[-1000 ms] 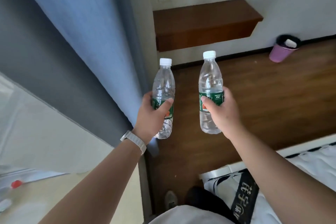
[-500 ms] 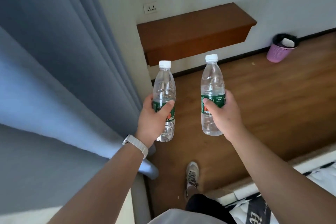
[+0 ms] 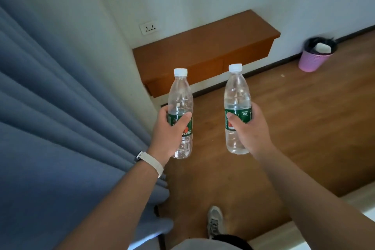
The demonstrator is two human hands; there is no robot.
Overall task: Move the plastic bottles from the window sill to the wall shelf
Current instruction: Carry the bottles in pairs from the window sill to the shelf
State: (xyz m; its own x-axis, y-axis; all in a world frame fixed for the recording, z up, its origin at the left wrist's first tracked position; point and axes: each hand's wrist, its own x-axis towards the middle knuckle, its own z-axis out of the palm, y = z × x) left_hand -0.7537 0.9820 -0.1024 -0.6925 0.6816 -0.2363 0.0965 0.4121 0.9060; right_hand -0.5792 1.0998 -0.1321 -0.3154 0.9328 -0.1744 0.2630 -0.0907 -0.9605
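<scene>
Gripping two clear plastic bottles upright in mid-air: left hand (image 3: 169, 134) wraps the left bottle (image 3: 180, 95) at its green label, right hand (image 3: 248, 128) the right bottle (image 3: 236, 91). Wall shelf (image 3: 205, 46) ahead w/ bare top; pink bin (image 3: 313, 60) to its right; blue curtain (image 3: 60, 117) on left.

The left bottle (image 3: 180, 95) and right bottle (image 3: 236, 91) have been carried nearer the wall shelf (image 3: 203, 46); the window sill has been left out of view.

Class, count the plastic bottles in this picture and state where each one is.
2. The left hand grips the left bottle, the right hand the right bottle, both upright, short of the wall shelf. The window sill is out of view, so others may be unseen.
</scene>
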